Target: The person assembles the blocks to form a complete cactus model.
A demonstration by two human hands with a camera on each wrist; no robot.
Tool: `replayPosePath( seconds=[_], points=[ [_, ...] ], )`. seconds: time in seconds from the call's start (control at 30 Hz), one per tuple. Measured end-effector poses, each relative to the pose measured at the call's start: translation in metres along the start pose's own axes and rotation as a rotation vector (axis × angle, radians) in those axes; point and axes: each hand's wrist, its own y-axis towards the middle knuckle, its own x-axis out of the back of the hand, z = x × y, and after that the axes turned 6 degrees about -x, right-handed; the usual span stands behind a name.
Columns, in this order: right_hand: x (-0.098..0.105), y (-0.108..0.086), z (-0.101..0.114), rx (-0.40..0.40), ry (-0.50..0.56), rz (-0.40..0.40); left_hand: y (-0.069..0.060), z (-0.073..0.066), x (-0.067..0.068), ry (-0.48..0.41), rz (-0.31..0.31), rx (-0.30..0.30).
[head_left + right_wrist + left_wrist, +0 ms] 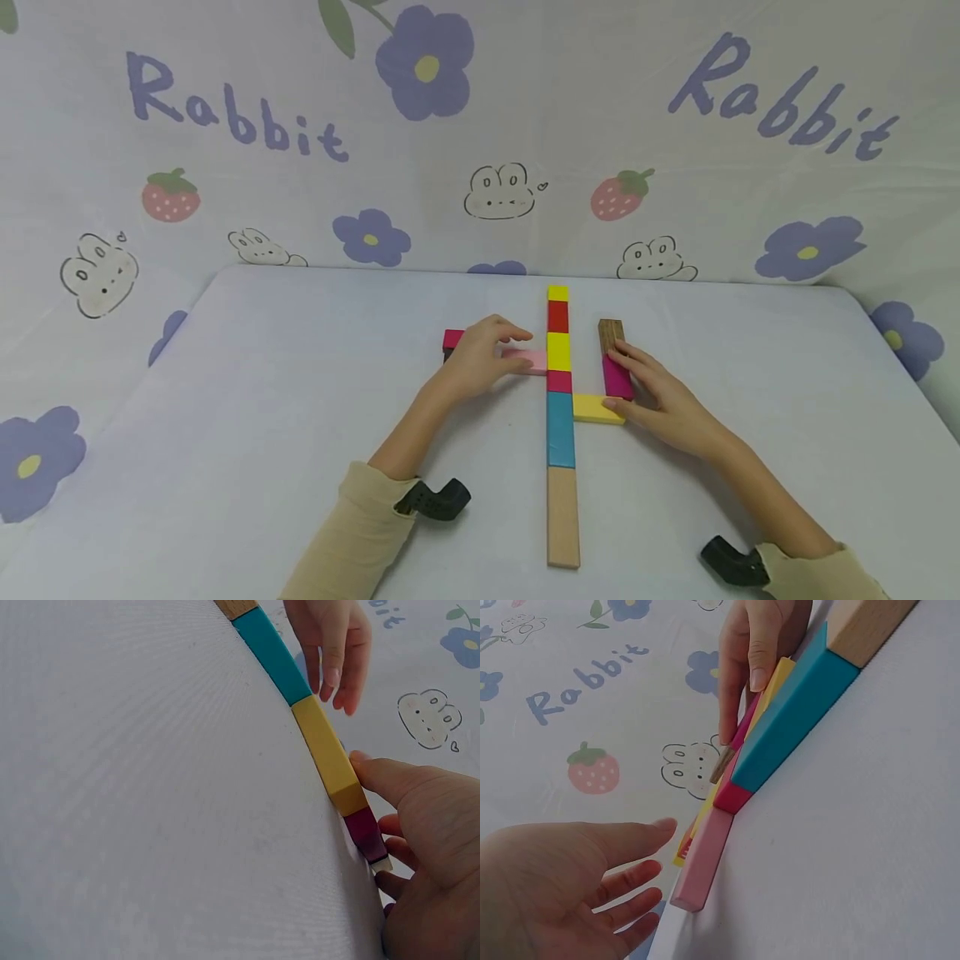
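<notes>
A straight column of blocks runs away from me: a plain wood block (pixel 563 517), a teal block (pixel 561 429), a crimson block (pixel 559 382), then yellow (pixel 558 352), red (pixel 558 317) and small yellow (pixel 558 292) ones. A pink block (pixel 536 361) juts left from it. My left hand (pixel 477 358) hovers around that pink block, fingers loose and apart from it in the left wrist view. On the right, a pale yellow block (pixel 592 408) meets the column. My right hand (pixel 667 408) rests its thumb on this block, its fingers beside the magenta block (pixel 617 379).
A dark brown wood block (pixel 611 331) lies end to end with the magenta one. Behind my left hand, a red block (pixel 453 337) shows partly, with something dark below it. The white table (pixel 225 467) backs onto a printed curtain (pixel 570 100).
</notes>
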Motion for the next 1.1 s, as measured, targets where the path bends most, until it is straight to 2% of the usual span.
replayPosePath(
  seconds=[0.23, 0.47, 0.6, 0.93, 1.1],
  points=[
    [-0.001, 0.0, 0.0, 0.008, 0.005, -0.002, -0.009, 0.004, 0.015, 0.004, -0.031, -0.025],
    [-0.002, 0.0, 0.0, 0.003, -0.003, -0.004, -0.025, 0.01, 0.033, 0.03, -0.075, -0.049],
    [-0.001, 0.0, 0.0, 0.001, -0.004, -0.005, -0.035, 0.016, 0.043, 0.013, -0.095, -0.059],
    [0.0, 0.001, 0.001, 0.011, -0.001, -0.009, -0.053, 0.036, 0.054, -0.009, -0.117, 0.04],
    [0.0, 0.0, 0.001, 0.016, -0.001, -0.011, -0.056, 0.047, 0.055, 0.004, -0.092, 0.064]
  ],
)
